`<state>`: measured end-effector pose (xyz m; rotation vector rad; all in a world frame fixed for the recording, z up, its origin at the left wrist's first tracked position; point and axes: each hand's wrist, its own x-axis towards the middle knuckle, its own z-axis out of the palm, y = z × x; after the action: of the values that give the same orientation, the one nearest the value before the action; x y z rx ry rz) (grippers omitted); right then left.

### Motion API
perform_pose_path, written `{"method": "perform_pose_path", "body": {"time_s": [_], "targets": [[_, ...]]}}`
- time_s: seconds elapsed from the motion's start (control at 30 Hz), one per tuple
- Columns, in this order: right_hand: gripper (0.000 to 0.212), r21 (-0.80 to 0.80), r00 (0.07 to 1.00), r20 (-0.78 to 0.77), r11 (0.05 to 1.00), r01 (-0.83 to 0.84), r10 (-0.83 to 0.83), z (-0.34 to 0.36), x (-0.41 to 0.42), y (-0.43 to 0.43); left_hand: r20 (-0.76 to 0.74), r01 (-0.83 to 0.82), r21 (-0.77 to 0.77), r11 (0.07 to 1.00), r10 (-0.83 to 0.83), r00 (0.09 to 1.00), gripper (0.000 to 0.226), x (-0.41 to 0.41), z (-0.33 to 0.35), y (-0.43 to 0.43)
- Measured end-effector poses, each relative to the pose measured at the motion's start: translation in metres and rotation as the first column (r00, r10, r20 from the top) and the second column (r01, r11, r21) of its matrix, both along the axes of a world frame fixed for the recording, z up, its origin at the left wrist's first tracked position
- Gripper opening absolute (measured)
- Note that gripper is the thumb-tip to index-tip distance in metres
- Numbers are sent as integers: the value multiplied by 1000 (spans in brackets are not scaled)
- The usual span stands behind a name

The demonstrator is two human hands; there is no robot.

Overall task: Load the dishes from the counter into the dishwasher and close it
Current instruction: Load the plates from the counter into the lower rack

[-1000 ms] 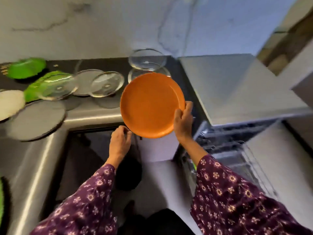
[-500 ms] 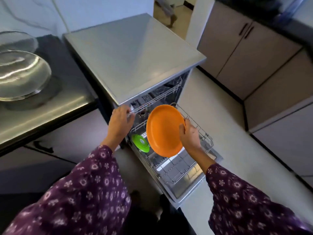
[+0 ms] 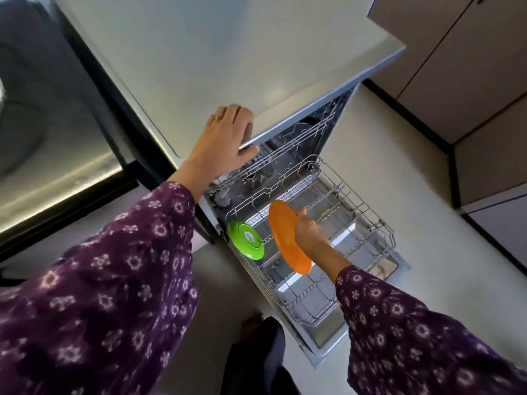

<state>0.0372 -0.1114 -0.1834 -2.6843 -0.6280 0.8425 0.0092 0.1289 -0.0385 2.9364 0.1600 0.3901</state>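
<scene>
My right hand (image 3: 309, 230) grips an orange plate (image 3: 285, 238) by its rim and holds it on edge inside the pulled-out lower rack (image 3: 362, 206) of the open dishwasher (image 3: 228, 67). A green plate (image 3: 245, 236) stands upright in the rack just left of the orange one. My left hand (image 3: 225, 141) rests flat on the front edge of the dishwasher's top, holding nothing. The upper rack (image 3: 296, 143) sits partly inside the machine.
The lowered dishwasher door (image 3: 328, 334) juts out over the pale floor (image 3: 399, 155). Brown cabinets (image 3: 470, 89) line the right side. A dark steel counter (image 3: 57, 155) lies to the left. My foot (image 3: 251, 323) stands near the door's corner.
The orange plate has gone down from in front of the machine into the lower rack, turned on edge. My left hand shifted up onto the dishwasher's top edge. The view moved closer.
</scene>
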Motion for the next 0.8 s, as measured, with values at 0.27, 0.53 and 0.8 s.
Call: {"method": "perform_pose_path", "body": {"time_s": [0.27, 0.53, 0.8], "targets": [[45, -22, 962, 78, 965, -261, 262, -103, 14, 57, 78, 4, -35, 999, -1, 997, 42, 3, -13, 5], [55, 73, 978, -16, 976, -207, 209, -160, 24, 92, 118, 21, -2, 1000, -20, 993, 38, 5, -17, 8], [56, 55, 907, 211, 922, -384, 365, -184, 19, 95, 114, 18, -10, 1000, -17, 993, 37, 5, -18, 8]]}}
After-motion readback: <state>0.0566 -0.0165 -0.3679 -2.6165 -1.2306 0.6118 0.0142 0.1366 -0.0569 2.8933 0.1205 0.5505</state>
